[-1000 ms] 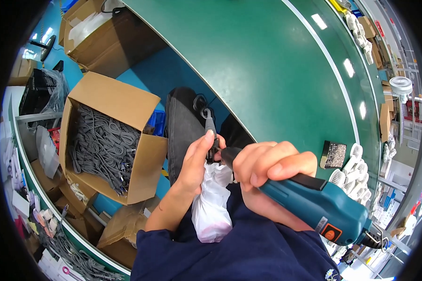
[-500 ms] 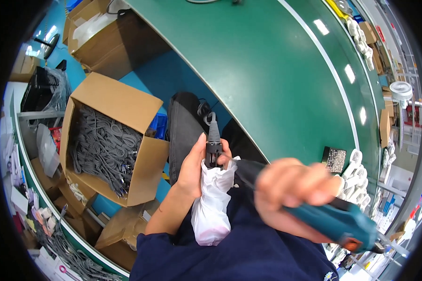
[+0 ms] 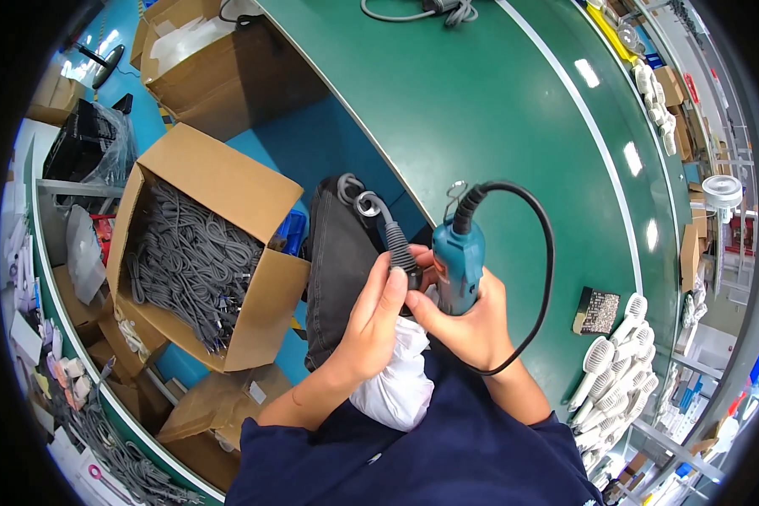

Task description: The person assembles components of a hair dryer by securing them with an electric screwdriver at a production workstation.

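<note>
My left hand (image 3: 371, 325) is closed around the black end of an appliance handle, where a ribbed grey cord sleeve (image 3: 401, 247) comes out. Below my fingers a crumpled white plastic bag (image 3: 396, 384) covers the rest of the handle, against my dark blue shirt. A teal electric screwdriver (image 3: 457, 257) sits in my right hand (image 3: 472, 329), its black-corded end and wire hook pointing up and away. Fingers and thumb of the right hand also reach the black handle end. The screwdriver's tip is hidden.
To the left stands an open cardboard box (image 3: 266, 312) holding a heap of grey cords (image 3: 194, 249). On the green table (image 3: 497, 118) lie a pile of white brush-like heads (image 3: 620, 371), a small black printed block (image 3: 596, 310) and a grey cord (image 3: 396, 17). Another carton (image 3: 207, 76) is behind.
My right hand has swung the screwdriver in from the right, turning it from lying sideways to cord end up. Its fingers now meet the handle end beside my left hand.
</note>
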`<state>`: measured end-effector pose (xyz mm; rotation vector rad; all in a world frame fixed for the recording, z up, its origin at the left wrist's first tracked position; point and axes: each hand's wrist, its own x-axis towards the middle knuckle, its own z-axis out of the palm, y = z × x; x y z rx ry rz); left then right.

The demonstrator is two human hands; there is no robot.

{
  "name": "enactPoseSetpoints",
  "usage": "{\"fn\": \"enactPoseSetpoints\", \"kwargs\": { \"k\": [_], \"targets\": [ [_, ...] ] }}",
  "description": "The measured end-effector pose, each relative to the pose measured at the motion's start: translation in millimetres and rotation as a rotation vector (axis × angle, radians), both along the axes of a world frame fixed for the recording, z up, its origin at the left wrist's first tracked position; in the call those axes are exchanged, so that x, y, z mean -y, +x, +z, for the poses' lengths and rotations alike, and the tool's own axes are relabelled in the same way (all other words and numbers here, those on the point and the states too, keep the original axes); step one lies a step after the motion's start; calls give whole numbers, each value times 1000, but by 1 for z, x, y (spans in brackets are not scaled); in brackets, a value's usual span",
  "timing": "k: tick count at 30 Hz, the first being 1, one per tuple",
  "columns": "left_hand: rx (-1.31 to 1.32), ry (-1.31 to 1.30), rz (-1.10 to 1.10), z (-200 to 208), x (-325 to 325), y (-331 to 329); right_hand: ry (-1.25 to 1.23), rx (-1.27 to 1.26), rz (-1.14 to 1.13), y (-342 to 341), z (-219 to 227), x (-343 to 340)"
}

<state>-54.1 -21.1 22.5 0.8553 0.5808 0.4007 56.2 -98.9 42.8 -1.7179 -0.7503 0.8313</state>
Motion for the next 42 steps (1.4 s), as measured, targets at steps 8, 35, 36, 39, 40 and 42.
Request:
{"fn": "enactPoseSetpoints", "kwargs": {
  "k": [8,35,36,39,40,42],
  "targets": [
    [76,-44,-3,-10,-1,-5,86,-20,-146,-18,-4,7],
    [197,-65,107,-2,-59,-42,-583,762,-196,149,13,16],
    [188,-17,99,15,-64,-47,-597,703,-162,153,17,17],
    [224,120,124,58,-59,-55,-464,656,-122,155,11,40],
    [218,137,52,71,-61,-60,-437,662,-157,154,12,49],
    [141,200,-66,103,-68,-77,-418,675,-162,150,10,61]
  ]
}}
